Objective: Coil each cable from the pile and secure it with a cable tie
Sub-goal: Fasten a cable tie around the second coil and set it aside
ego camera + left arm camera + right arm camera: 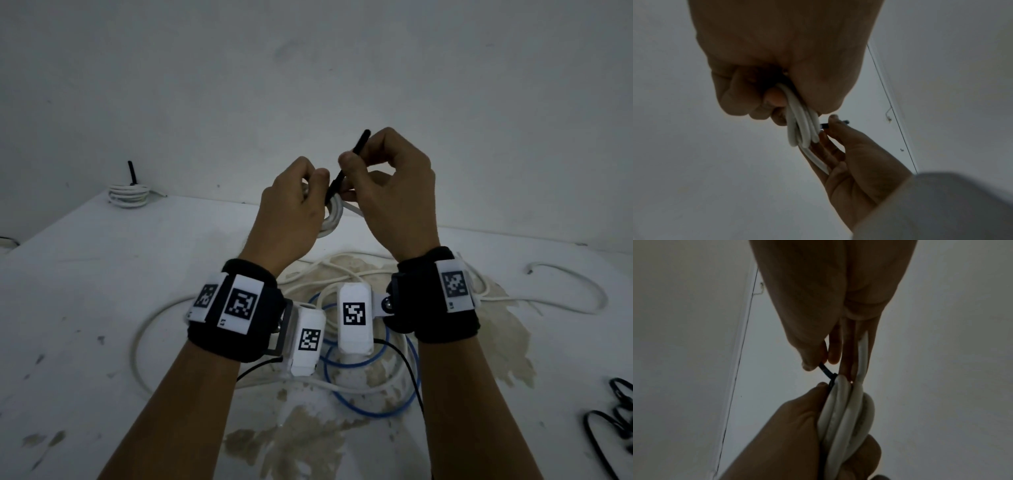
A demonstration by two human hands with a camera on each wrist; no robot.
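My left hand (297, 192) grips a small coil of white cable (334, 214), held up above the table; its loops show between the curled fingers (799, 123) and again in the right wrist view as the white coil (844, 410). My right hand (380, 178) pinches a black cable tie (346, 168) between thumb and forefinger. The tie runs down to the coil and wraps its bundle; its strap (825, 370) leaves the coil's top edge. A loose white cable end (864, 353) lies along the right hand's other fingers.
A pile of loose white cables (342, 274) and a blue cable (373, 387) lies on the stained white table (102, 274) under my wrists. A tied white coil (129, 195) sits at the back left corner. Black cable ties (616, 411) lie at the right edge.
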